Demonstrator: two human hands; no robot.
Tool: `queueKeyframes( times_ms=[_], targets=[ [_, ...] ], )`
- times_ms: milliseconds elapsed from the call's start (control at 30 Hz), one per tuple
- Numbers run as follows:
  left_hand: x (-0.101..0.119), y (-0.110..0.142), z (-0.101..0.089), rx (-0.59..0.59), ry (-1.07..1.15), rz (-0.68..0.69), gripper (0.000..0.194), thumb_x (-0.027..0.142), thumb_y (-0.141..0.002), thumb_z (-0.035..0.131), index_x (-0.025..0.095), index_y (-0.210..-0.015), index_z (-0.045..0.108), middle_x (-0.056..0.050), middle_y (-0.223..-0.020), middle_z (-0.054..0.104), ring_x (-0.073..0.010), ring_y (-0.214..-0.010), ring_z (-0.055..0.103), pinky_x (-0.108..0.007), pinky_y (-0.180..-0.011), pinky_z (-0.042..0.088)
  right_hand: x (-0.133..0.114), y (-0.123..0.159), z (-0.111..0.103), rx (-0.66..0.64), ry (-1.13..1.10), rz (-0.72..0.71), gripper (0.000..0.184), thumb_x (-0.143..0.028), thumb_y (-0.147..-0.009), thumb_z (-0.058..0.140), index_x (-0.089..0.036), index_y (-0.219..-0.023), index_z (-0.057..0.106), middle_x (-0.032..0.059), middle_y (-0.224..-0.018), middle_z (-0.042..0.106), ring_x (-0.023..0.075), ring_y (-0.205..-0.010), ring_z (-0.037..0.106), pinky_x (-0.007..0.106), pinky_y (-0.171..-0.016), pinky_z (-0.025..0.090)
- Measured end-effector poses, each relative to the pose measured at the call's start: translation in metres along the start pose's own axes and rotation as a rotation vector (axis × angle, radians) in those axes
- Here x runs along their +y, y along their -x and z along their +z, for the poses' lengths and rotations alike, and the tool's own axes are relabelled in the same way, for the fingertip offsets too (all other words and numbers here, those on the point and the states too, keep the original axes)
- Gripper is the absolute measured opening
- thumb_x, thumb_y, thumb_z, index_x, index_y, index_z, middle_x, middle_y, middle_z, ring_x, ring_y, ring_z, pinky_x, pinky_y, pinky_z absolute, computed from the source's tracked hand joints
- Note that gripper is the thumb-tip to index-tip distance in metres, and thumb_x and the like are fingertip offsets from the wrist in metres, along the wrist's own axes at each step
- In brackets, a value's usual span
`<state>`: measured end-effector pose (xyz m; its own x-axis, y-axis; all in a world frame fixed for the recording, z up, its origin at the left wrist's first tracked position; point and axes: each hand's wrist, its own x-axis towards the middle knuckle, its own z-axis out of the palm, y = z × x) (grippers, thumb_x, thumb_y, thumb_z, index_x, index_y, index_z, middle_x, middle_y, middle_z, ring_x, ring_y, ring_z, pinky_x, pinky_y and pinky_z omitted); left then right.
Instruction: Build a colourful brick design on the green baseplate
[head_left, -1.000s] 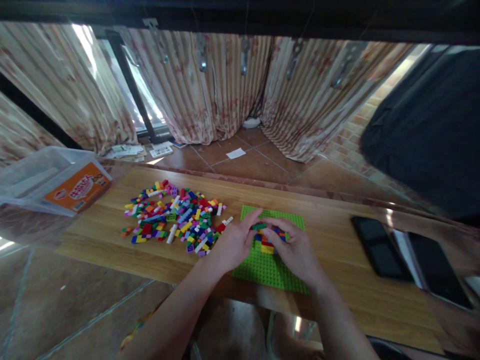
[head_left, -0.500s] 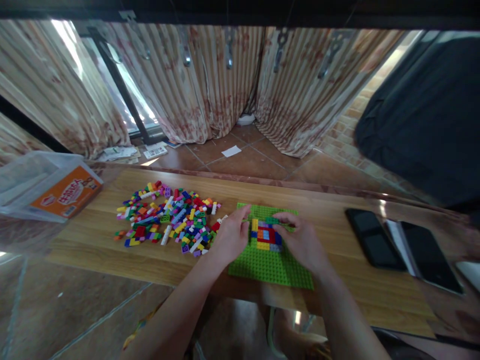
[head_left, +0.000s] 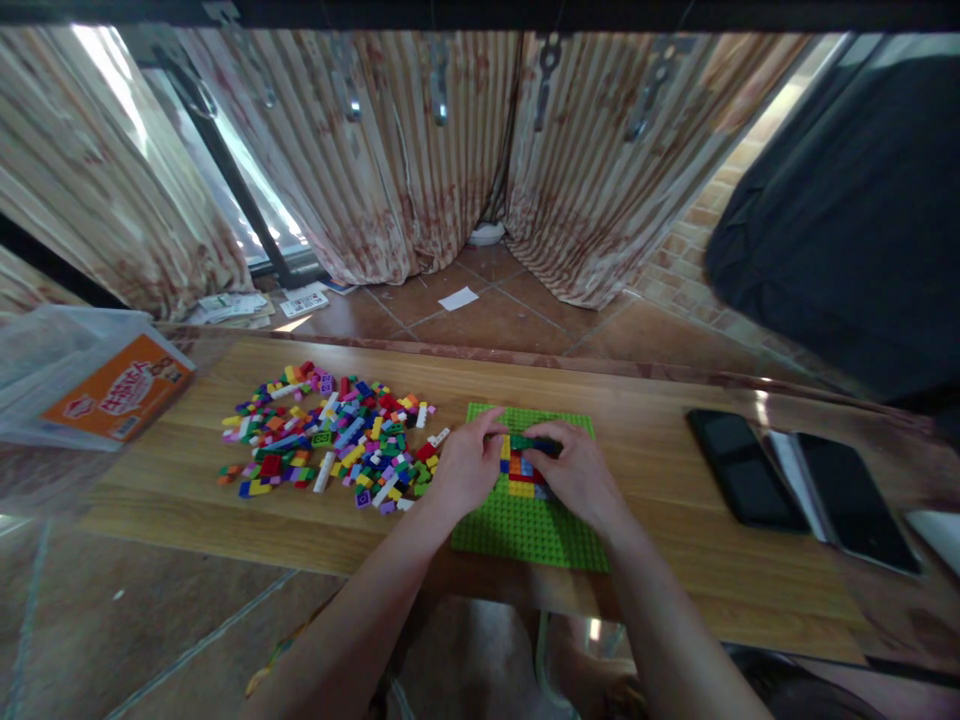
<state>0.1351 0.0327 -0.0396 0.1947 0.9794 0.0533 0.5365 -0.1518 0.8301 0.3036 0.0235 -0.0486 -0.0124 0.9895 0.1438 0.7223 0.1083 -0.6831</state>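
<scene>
On the light green baseplate sits a flat patch of coloured bricks, with yellow, red, orange and blue among them. My right hand pinches a dark green brick at the far edge of that patch. Its fingers cover the patch's right side. My left hand rests over the baseplate's left part, thumb and forefinger apart, the fingertips close to the patch's left edge. Nothing shows in its grip. Left of the plate lies a wide pile of loose bricks in many colours.
A clear plastic box with an orange label stands at the wooden table's left end. A black phone and a second dark device lie on the right. Curtains hang beyond the table.
My right hand has shifted left across the far edge of the patch with the green brick. My left hand stays beside the patch. The whole view has shifted slightly.
</scene>
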Motion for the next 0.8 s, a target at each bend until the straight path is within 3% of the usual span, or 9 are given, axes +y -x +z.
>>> queueKeyframes(
  times_ms=[333,567,800],
  targets=[
    [0.007,-0.012,0.009,0.034,0.043,-0.076,0.038,0.012,-0.081,0.061,0.015,-0.118,0.065,-0.006,-0.097,0.077,-0.0198,-0.092,0.070,-0.035,-0.092,0.053,0.005,-0.005,0.001,-0.026,-0.031,-0.011,0.022,-0.020,-0.072,0.065,-0.023,-0.091,0.076,0.0038,-0.096,0.074,0.0227,-0.094,0.064,0.039,-0.092,0.046],
    [0.007,-0.013,0.013,0.064,0.047,-0.092,0.041,0.009,-0.078,0.062,0.015,-0.118,0.066,-0.005,-0.092,0.077,-0.0188,-0.086,0.071,-0.033,-0.087,0.054,0.013,-0.005,0.000,-0.039,-0.129,-0.047,0.019,-0.031,-0.083,0.060,-0.023,-0.091,0.076,0.0055,-0.096,0.073,0.0218,-0.094,0.064,0.039,-0.091,0.046],
    [0.008,-0.019,0.014,0.040,0.103,-0.165,0.049,0.005,-0.074,0.062,0.013,-0.122,0.064,-0.005,-0.090,0.077,-0.0170,-0.084,0.071,-0.028,-0.082,0.055,0.008,-0.004,0.001,-0.031,-0.078,-0.049,0.018,-0.026,-0.085,0.059,-0.024,-0.086,0.077,0.0054,-0.094,0.072,0.0216,-0.092,0.062,0.039,-0.092,0.043]
  ],
)
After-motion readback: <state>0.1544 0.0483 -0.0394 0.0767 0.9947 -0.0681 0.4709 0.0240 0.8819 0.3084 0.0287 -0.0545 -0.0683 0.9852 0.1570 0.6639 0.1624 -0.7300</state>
